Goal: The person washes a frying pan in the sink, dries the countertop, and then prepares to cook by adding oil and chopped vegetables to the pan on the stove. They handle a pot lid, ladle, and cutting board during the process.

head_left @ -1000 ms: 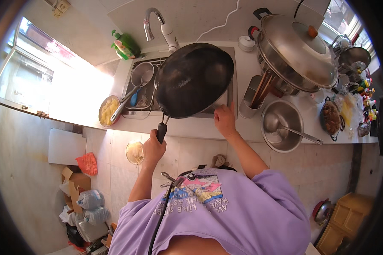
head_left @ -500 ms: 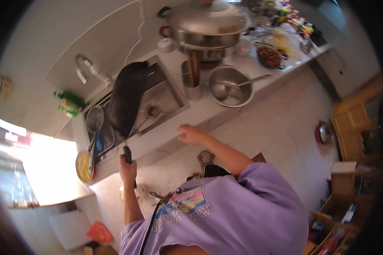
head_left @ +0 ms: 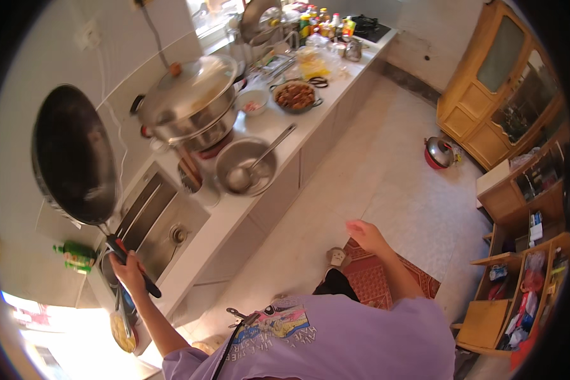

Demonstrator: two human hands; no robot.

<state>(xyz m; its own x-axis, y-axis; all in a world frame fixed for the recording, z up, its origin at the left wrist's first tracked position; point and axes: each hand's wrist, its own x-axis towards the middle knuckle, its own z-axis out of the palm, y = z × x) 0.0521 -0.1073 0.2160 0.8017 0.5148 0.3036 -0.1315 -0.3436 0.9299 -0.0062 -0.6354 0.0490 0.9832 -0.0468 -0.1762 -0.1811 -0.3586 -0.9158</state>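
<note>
My left hand [head_left: 128, 271] is closed round the black and red handle of a large, deep black frying pan [head_left: 76, 152]. The pan is held up at the left, tilted so that its dark inside shows, over the left side of the sink [head_left: 196, 223]. Some of the wall and counter behind it is hidden. My right hand [head_left: 365, 235] hangs over the floor, away from the counter, with its fingers loosely stretched and nothing in them. A steel bowl [head_left: 225, 158] with a ladle [head_left: 272, 145] in it stands on the counter beside the sink.
A big lidded steamer pot [head_left: 190, 95] stands behind the bowl. Farther along are a white bowl [head_left: 252, 101], a dish of brown food [head_left: 296, 96] and several bottles [head_left: 326, 26]. A red lidded pot [head_left: 438, 152] sits on the floor near wooden cabinets [head_left: 487, 88]. A green bottle [head_left: 79, 256] is at the left.
My view has turned right along the counter. The frying pan has been raised from over the sink, and its inside now faces me. My right hand has moved away from the counter.
</note>
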